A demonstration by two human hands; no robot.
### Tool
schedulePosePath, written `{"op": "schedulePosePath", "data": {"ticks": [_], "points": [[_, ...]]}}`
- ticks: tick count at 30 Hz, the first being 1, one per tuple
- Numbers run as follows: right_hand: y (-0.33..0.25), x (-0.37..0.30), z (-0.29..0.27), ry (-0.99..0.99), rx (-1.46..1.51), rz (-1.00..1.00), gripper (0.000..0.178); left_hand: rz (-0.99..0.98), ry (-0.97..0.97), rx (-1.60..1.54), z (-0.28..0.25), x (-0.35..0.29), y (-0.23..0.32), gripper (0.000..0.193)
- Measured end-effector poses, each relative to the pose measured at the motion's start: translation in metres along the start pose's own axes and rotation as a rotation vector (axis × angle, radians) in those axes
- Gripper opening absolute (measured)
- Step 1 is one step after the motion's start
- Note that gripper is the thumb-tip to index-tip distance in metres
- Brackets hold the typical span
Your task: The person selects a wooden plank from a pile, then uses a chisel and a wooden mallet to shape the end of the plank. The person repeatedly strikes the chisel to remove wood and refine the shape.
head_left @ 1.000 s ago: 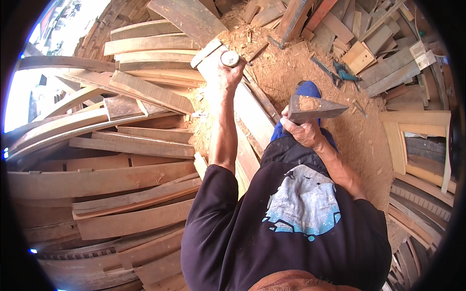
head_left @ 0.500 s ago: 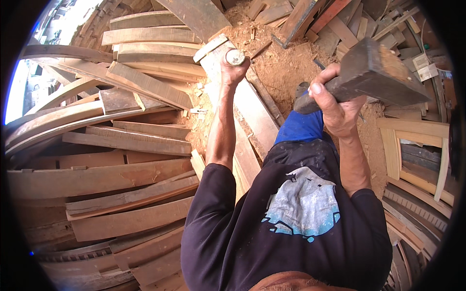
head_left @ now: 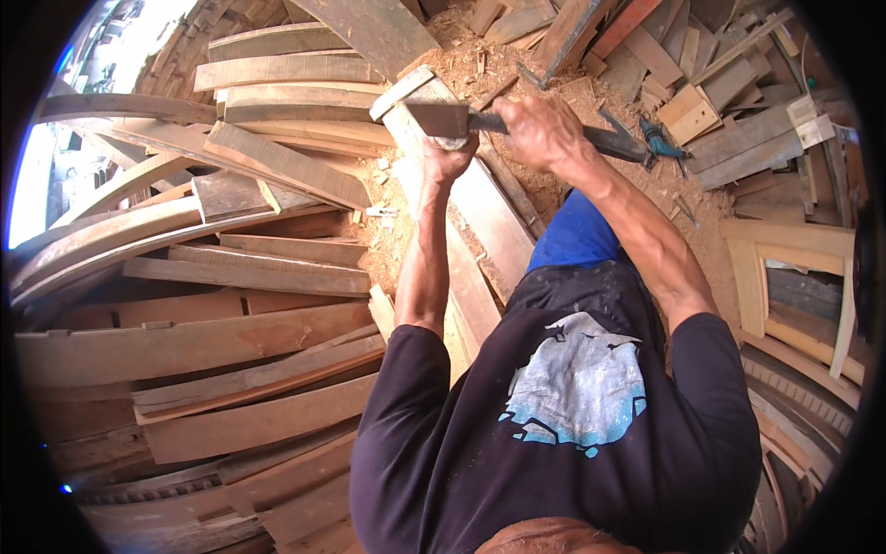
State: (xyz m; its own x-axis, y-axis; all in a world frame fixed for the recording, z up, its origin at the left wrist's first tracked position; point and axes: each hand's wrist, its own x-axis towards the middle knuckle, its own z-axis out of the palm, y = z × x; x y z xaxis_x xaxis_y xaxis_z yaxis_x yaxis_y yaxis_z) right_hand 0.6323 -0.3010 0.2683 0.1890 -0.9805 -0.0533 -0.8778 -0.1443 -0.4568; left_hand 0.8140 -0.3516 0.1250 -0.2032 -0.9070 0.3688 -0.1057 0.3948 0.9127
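My right hand [head_left: 544,134] is closed round the handle of a dark wooden mallet [head_left: 438,120]. The mallet lies low over my left hand [head_left: 449,164], its head on or just above the pale round butt of a chisel [head_left: 450,143]. My left hand is wrapped round that upright chisel; the blade is hidden beneath the fist. Under both hands runs a long pale plank [head_left: 494,212], with a short light wood block [head_left: 402,90] across its far end.
Curved boards [head_left: 268,332] are stacked all along the left. Sawdust and chips [head_left: 577,97] cover the ground ahead. A teal and black tool [head_left: 660,138] lies beyond the mallet handle. At the right stands a light wooden frame [head_left: 746,286], with offcuts [head_left: 692,113] piled behind.
My right hand has swung the mallet from raised on the right down and leftward onto the chisel's butt. My left hand has stayed nearly in place.
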Motion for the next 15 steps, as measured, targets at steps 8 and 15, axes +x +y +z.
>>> {"op": "schedulePosePath", "data": {"ticks": [8, 15], "points": [[-0.009, -0.012, -0.003, 0.496, 0.425, -0.266, 0.029, -0.016, -0.071, -0.149, 0.002, -0.003, -0.019, 0.047], [0.01, -0.012, 0.016, -0.094, -0.108, 0.051, 0.017, 0.085, -0.04, 0.206, 0.003, -0.018, -0.028, 0.024]]}}
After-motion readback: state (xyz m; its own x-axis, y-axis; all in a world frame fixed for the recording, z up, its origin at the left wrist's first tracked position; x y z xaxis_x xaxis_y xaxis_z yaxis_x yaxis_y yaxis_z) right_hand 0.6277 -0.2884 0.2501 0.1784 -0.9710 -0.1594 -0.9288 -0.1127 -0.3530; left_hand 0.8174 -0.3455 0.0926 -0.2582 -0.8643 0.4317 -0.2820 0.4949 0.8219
